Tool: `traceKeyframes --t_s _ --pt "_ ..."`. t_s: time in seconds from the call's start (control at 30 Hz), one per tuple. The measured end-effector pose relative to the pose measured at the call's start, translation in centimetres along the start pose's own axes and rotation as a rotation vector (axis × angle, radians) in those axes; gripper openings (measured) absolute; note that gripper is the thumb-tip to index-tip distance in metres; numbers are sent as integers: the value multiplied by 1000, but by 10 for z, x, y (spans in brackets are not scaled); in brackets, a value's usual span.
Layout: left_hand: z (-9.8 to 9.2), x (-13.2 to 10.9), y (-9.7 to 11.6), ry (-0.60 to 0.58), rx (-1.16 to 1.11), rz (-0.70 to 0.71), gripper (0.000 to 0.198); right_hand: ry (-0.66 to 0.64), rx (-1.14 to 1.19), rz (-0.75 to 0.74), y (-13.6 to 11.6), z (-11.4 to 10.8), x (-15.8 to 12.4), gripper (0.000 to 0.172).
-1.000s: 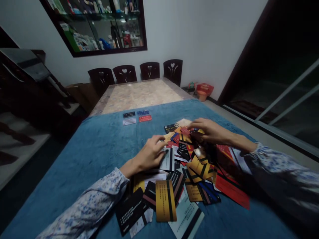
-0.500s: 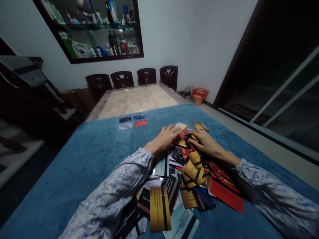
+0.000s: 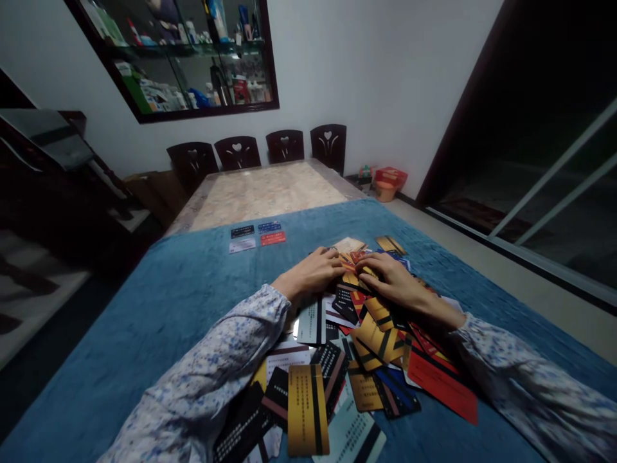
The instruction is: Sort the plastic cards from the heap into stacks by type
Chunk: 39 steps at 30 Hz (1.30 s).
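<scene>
Table [image 3: 270,193] longest thing in view, its pale far half showing; blue cloth [image 3: 193,296] covers the near half, probably to keep thin cards from sliding and make them easier to lift. Card pile [image 3: 380,337] sits right of centre on the cloth, spread loose and overlapping, many striped backs up; likely kept close in so both hands reach it. Left hand [image 3: 313,273] lies palm down at the pile's far left, fingers gently bent; fingertips meet cards, but cannot tell whether one is gripped. Right hand [image 3: 395,283] faces it over the pile, half curled, thumb apart from forefinger near a gold edge; a firm hold cannot be made out. Red card [image 3: 443,382] juts from the near right side. Gold card [image 3: 390,245] lies by the far right fringe. Smallest to the eye: black [image 3: 242,232], blue [image 3: 269,227], white [image 3: 241,245] and red, set in two rows, apart, seemingly so each reads separately. Widest room for moving: cloth left of the pile, up to that group; the right-hand strip is narrower, cloth edge near the right forearm.
</scene>
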<state>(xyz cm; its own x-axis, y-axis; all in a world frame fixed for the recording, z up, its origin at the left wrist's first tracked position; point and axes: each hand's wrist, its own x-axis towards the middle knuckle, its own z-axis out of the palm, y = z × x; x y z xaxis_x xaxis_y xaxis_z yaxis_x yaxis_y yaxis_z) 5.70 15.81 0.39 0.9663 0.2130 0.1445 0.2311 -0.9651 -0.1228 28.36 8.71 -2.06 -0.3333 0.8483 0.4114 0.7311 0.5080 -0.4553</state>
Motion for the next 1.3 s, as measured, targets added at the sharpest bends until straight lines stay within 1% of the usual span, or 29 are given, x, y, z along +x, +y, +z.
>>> traceKeyframes --t_s 0.07,0.1,0.2,0.33,0.43,0.5,0.6,0.7,0.8,0.9,1.1,1.3 --pt "-4 -12 5 26 54 22 20 -7 22 -19 -5 2 3 20" --pt "-6 -19 7 43 81 22 18 -13 32 -30 -7 4 4 20" --pt "-7 -43 14 119 173 11 20 -41 55 -72 -11 9 8 18" --pt "-10 -71 28 241 269 78 22 -60 84 -127 -21 15 14 18" --pt "-17 -87 41 297 243 94 26 -131 127 -193 -35 16 19 18" --pt "-22 -94 49 336 176 32 27 -173 136 -217 -44 16 22 17" --pt "-26 -101 54 439 66 -118 22 -169 130 -213 -55 16 28 16" --pt "-26 -105 53 558 -68 -229 17 -174 147 -206 -60 18 35 17" --pt "-25 -111 49 613 -166 -280 15 -205 176 -202 -64 21 39 17" --pt "-25 -117 46 638 -232 -352 15 -227 231 -199 -69 23 42 18" --pt "-29 -122 48 668 -360 -546 18 -276 325 -197 -83 21 41 17" --pt "-37 -129 40 659 -455 -694 17 -280 352 -202 -82 25 39 18"
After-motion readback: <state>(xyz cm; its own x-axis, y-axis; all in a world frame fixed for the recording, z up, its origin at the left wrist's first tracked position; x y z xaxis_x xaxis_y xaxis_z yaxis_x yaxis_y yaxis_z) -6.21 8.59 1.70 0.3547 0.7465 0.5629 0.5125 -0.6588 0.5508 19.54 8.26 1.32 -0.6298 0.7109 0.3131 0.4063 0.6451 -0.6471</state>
